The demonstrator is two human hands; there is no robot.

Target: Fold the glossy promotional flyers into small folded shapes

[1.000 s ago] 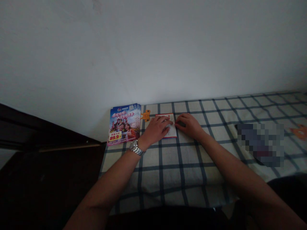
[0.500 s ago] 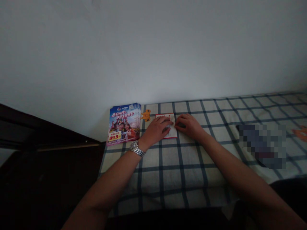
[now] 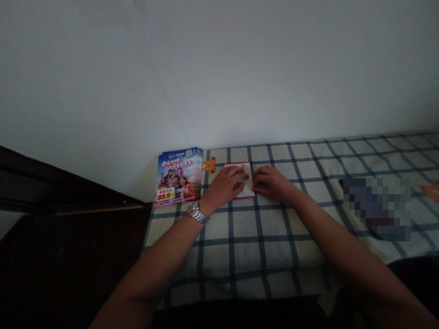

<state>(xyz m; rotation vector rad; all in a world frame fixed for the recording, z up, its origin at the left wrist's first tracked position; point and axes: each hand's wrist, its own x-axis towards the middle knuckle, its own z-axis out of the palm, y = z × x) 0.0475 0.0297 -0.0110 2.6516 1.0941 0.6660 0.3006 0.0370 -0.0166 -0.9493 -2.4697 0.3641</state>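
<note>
A small white leaflet with a red border (image 3: 247, 192), seemingly folded, lies flat on the checked cloth. My left hand (image 3: 227, 186), with a metal watch at the wrist, rests across its left side, fingers apart and pressing on the paper. At the right edge of that leaflet, my right hand (image 3: 270, 183) has its fingers curled and the thumb and fingertips pinched at the paper. My hands partly cover the leaflet's print. Just left of my left hand lies a stack of colourful flyers (image 3: 178, 178), showing a large 89.9 on top.
A blue-and-white checked cloth (image 3: 240, 256) with orange bear prints covers the surface, which meets a pale wall (image 3: 219, 82) at the back. A blurred-out dark object (image 3: 372, 205) lies at the right. Past the left edge is a dark space.
My right hand has shifted slightly down and right along the leaflet's right edge. My left hand stays in place on the paper. The view has moved very slightly.
</note>
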